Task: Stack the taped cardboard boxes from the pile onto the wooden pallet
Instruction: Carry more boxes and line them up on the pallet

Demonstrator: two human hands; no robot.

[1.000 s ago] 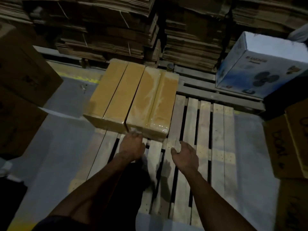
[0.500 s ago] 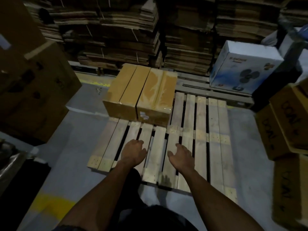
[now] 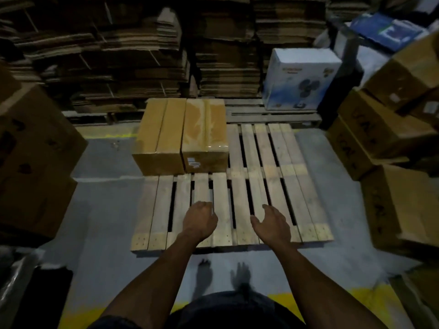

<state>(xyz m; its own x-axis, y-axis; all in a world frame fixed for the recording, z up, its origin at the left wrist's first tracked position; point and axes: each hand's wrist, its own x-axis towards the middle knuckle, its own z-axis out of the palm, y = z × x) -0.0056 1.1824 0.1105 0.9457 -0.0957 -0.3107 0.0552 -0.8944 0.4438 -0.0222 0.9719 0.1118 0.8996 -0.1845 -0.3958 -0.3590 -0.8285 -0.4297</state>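
Sitting side by side on the far left corner of the wooden pallet (image 3: 266, 186), two taped cardboard boxes (image 3: 183, 136) are placed, most slats remain bare, the pile (image 3: 389, 148) waits right, and both hands (image 3: 200, 219) hang apart, holding nothing.

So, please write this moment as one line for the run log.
left hand: open, empty | right hand: open, empty | taped boxes: two, far-left corner of pallet

Warehouse: stacked flattened cartons (image 3: 133, 58), pallet (image 3: 261, 162)
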